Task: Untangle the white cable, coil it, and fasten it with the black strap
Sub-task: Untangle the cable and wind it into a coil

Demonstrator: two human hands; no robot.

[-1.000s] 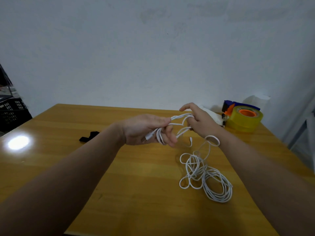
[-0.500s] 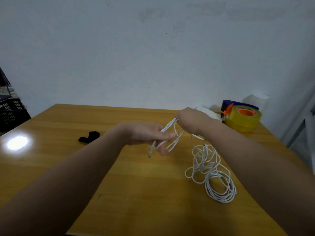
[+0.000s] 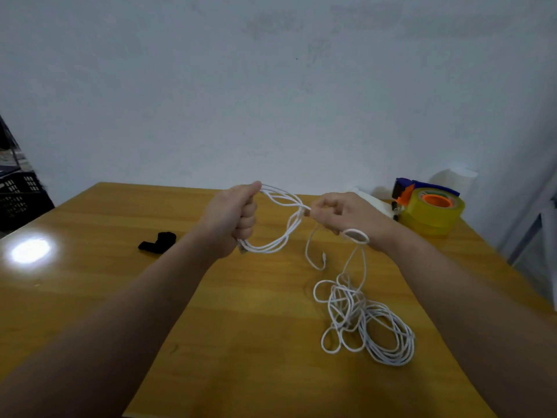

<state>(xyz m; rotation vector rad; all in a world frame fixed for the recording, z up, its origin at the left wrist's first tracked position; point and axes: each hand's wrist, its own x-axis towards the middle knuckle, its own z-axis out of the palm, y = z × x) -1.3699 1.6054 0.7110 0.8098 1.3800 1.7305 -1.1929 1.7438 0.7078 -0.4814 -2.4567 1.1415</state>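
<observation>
My left hand (image 3: 233,217) is fisted around a small coil of the white cable (image 3: 366,322), held above the wooden table (image 3: 211,327). My right hand (image 3: 343,214) pinches the same coil at its right side, between thumb and fingers. A loop of cable lies over my right wrist and drops to a tangled heap on the table, below and right of my hands. One short loose end hangs under my right hand. The black strap (image 3: 158,242) lies crumpled on the table, left of my left forearm, untouched.
A yellow tape roll with an orange core (image 3: 431,211) in a blue dispenser stands at the table's back right, with white paper beside it. A dark crate (image 3: 18,197) stands off the table's left edge. A bright light reflection marks the left tabletop.
My hands have drawn apart and lifted, opening the held strands into a wider coil. The heap on the table has shifted and a loop now rests on my right wrist.
</observation>
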